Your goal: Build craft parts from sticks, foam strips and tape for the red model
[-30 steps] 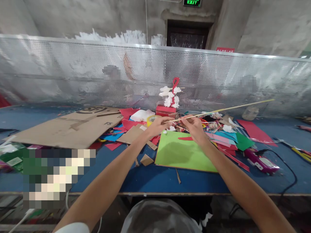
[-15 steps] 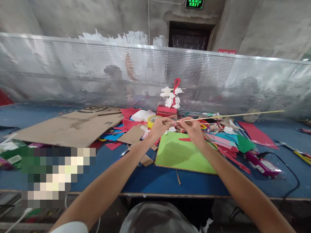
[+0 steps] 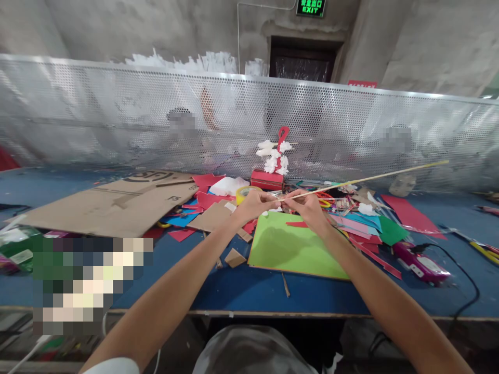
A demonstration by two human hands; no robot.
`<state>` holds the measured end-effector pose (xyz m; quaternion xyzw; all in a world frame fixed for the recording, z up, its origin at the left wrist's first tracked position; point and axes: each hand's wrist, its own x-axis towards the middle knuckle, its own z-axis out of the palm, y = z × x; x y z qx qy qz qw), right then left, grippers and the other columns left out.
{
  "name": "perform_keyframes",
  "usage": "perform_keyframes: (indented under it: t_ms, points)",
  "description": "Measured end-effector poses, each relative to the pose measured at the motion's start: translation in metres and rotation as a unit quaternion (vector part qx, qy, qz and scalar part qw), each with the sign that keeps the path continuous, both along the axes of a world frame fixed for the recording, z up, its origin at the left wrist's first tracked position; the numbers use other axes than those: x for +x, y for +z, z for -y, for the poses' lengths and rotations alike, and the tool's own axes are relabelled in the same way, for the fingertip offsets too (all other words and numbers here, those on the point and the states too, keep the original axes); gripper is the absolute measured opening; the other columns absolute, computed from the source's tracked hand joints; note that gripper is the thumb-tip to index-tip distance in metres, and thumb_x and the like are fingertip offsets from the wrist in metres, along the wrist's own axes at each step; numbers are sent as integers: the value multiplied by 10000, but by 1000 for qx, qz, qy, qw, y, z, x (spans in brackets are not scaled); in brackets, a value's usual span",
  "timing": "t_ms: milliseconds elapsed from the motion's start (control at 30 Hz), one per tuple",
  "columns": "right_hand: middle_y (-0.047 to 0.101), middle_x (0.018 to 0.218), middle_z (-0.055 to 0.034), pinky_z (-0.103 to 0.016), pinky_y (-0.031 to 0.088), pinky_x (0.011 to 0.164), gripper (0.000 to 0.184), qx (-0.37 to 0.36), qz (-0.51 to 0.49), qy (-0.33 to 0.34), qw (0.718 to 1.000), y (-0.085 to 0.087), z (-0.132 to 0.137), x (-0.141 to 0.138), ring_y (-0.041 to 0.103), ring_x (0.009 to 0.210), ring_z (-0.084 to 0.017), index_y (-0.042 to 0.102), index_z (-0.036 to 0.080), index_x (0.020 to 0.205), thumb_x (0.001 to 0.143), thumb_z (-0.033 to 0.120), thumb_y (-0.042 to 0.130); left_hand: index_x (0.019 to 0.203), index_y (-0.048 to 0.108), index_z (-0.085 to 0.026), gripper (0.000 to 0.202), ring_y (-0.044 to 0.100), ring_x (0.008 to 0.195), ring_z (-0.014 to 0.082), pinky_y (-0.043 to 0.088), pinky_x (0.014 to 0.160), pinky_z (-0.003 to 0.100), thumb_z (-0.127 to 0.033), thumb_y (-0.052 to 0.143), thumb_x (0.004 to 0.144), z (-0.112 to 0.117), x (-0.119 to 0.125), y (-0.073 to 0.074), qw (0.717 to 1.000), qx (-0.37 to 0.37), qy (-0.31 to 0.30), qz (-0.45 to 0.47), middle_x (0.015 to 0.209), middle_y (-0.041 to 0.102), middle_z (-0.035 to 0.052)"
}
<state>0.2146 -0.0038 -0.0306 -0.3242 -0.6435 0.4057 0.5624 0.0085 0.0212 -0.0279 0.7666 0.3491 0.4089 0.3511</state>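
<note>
The thin pale stick (image 3: 366,179) has swung up at its far tip. On the blue worktop (image 3: 249,293) lies a lime-green sheet (image 3: 280,249); around its back edge, the left hand (image 3: 251,205) and right hand (image 3: 311,209) pinch the stick's near end in their fingers (image 3: 268,197). Beyond sits a yellow tape roll (image 3: 243,194), then a red box (image 3: 267,179).

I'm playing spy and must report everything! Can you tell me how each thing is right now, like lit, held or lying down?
Long, thin, pale-yellow stick: held, slanting up rightward.
Left hand: pinched at the stick's left end.
Right hand: pinching the stick.
Rectangular green-lettered exit sign: lit.
Large brown cardboard sheet: lying down.
Lime-green rectangular sheet: flat, partly shadowed.
Round yellow tape roll: partly hidden.
Purple plastic device: lying down.
</note>
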Motion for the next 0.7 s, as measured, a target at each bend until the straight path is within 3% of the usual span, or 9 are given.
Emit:
perform_keyframes:
  t_ms: [167, 367, 700]
  points:
    - [751, 761, -43, -320, 541, 673, 225, 15, 6, -7, 1000, 3, 2, 0, 698, 695, -177, 701, 201, 814, 735, 381, 810, 806, 797, -173, 278, 520, 597, 117, 330, 547, 247, -443, 745, 766, -1, -1, 0, 1000, -7, 10, 7, 739, 728, 52]
    - [738, 736, -39, -323, 531, 655, 235, 17, 6, -9, 1000, 4, 3, -1, 683, 676, -178, 696, 202, 804, 736, 398, 806, 793, 805, -183, 250, 545, 609, 128, 349, 550, 252, -425, 774, 738, 10, 4, 7, 998, -16, 59, 22, 746, 744, 52]
    - [721, 743, -25, -309, 509, 636, 243, 13, 11, -15, 1000, 3, 4, -2, 649, 653, -158, 695, 210, 803, 711, 389, 829, 753, 792, -164, 253, 592, 633, 147, 397, 575, 267, -414, 798, 716, 14, 4, 9, 998, -32, 40, 45, 734, 742, 58]
